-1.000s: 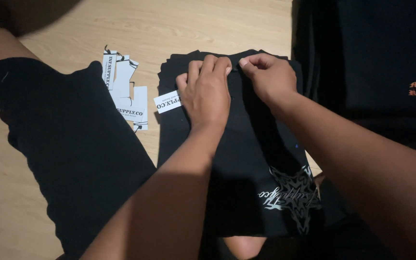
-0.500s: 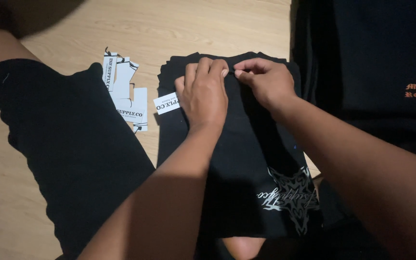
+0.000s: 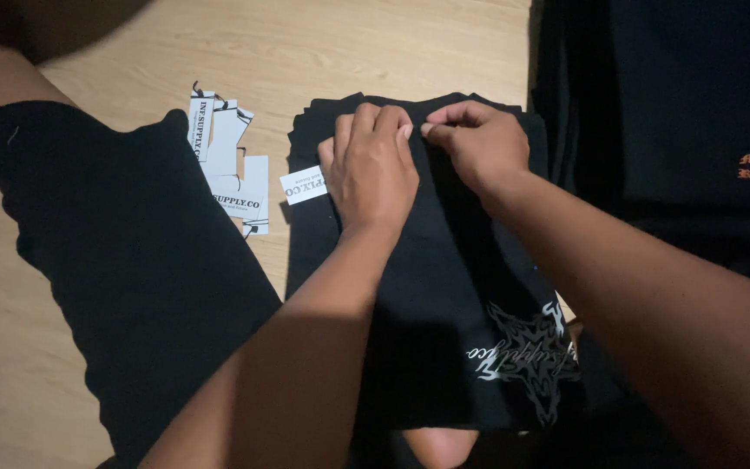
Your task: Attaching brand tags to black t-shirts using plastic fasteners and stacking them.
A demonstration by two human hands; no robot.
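Note:
A folded black garment [image 3: 427, 287] with a pale star-shaped print near its lower right lies on a stack of black clothes on the wooden floor. My left hand [image 3: 375, 169] presses on its upper part, and a white paper tag [image 3: 303, 184] sticks out from under the palm to the left. My right hand [image 3: 479, 143] is beside it, thumb and forefinger pinched on the cloth at the top edge. The fingertips of both hands nearly touch. What is between the pinched fingers is too small to tell.
Several white paper tags [image 3: 232, 161] with black strings lie loose on the wooden floor [image 3: 305, 52] to the left of the stack. My leg in black shorts [image 3: 132, 260] is at the left. Another black garment [image 3: 687, 113] with orange print lies at the right.
Both hands stay on the top edge of the garment. The right hand has shifted slightly left, closer to the left fingertips.

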